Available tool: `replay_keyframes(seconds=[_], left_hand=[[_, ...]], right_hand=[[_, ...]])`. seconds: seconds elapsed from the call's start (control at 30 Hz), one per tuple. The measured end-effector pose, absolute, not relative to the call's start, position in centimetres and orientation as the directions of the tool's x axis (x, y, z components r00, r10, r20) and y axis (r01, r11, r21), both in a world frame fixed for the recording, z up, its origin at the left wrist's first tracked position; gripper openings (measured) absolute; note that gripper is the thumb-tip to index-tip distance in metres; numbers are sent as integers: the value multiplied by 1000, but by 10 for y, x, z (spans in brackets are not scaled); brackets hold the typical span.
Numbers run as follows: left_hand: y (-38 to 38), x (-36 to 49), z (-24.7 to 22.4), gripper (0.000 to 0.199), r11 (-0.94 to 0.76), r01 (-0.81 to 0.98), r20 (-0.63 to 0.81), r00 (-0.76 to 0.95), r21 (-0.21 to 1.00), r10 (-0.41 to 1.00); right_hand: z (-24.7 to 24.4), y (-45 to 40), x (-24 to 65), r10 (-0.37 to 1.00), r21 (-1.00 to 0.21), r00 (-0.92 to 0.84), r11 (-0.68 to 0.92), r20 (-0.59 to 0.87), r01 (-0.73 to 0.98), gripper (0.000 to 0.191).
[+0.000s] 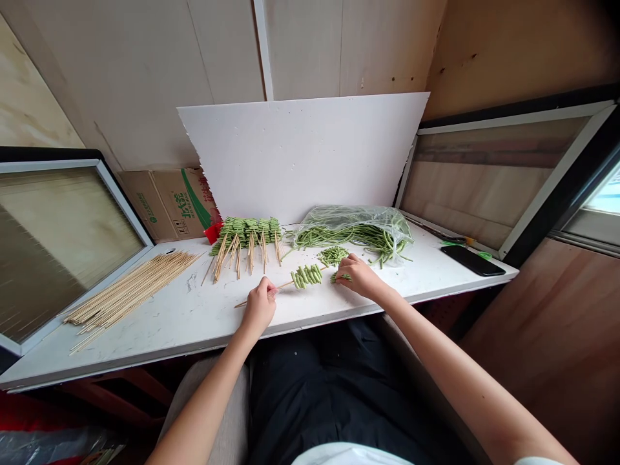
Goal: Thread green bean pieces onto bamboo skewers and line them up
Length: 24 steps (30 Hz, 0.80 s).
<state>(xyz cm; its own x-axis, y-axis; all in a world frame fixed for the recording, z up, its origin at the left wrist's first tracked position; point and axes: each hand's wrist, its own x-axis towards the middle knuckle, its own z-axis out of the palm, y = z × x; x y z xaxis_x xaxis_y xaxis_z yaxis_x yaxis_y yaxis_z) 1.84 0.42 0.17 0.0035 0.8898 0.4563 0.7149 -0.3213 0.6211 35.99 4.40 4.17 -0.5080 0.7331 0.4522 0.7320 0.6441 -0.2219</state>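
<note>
My left hand (260,303) is closed around the lower part of a bamboo skewer (285,284) above the table's front. Several short green bean pieces (306,277) are threaded side by side near its pointed end. My right hand (356,276) is just right of the tip, its fingers bent and pinched over cut green bean pieces (334,278); the fingertips are partly hidden. Beyond them lies a small pile of cut pieces (332,256). Finished-looking bean skewers (249,232) are stacked behind my left hand, sticks toward me.
Loose bamboo skewers (130,290) lie in a bundle at the left. Long green beans spill from a clear plastic bag (358,223) at the back. A black phone (472,260) rests at the right. A white board (310,155) and a cardboard box (169,203) stand behind.
</note>
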Motion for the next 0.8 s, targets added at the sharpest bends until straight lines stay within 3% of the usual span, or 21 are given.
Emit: replay_keyframes(seconds=[0.1,0.17,0.3,0.4,0.47,0.6,0.8], left_hand=[[5,18,0,16,-330,710,456,14,622,890],[5,18,0,17,-329,713,457,14,619,889],[4,19,2,17,-329,714,465,5,618,885],[3,20,3,17,-326,713,464,2,621,886],[3,20,3,17,-325,717,465,2,616,885],[3,19,2,16,-333,726,476,10,601,879],[3,20,2,17,-335,725,475,13,601,880]], right_hand=[[44,41,356,728,-177,-507,636,462,751,15],[46,40,355,727,-224,-484,640,487,735,17],[45,45,353,800,-554,-299,582,520,595,25],[37,51,350,899,-834,-140,437,415,335,43],[31,52,345,944,-934,-103,325,312,149,51],[22,51,334,959,-973,-169,214,226,-89,47],[19,46,323,963,-969,-218,106,155,-223,47]])
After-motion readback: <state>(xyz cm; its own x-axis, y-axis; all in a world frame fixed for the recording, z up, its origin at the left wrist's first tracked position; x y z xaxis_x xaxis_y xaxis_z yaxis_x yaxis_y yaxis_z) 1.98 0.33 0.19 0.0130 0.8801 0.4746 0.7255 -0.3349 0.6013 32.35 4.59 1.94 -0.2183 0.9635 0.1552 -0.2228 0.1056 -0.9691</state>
